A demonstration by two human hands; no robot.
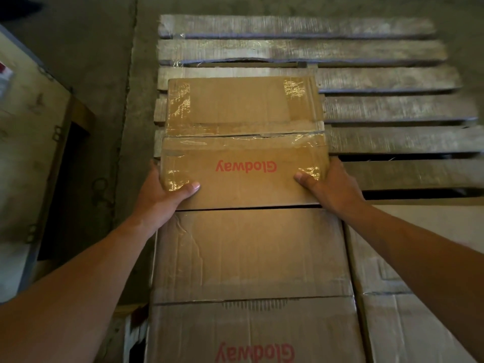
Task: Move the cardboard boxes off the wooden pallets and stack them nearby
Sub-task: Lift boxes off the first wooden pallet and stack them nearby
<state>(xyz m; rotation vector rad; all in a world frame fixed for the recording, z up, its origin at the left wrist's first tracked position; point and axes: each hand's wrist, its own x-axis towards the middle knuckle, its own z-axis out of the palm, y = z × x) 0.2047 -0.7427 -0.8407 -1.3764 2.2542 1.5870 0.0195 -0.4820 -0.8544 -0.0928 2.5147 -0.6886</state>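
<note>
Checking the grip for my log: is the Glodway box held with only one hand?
No, the left hand and right hand grip opposite sides of the box, thumbs on top.

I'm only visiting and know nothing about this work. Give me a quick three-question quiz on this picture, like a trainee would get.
1. True or false: the left hand and the right hand both hold the taped box, thumbs on top.
2. The red word on that box reads: A) Glodway B) Fragile C) Handle
3. What wooden thing lies bare beyond the box?

Key: 1 true; 2 A; 3 the pallet.
</note>
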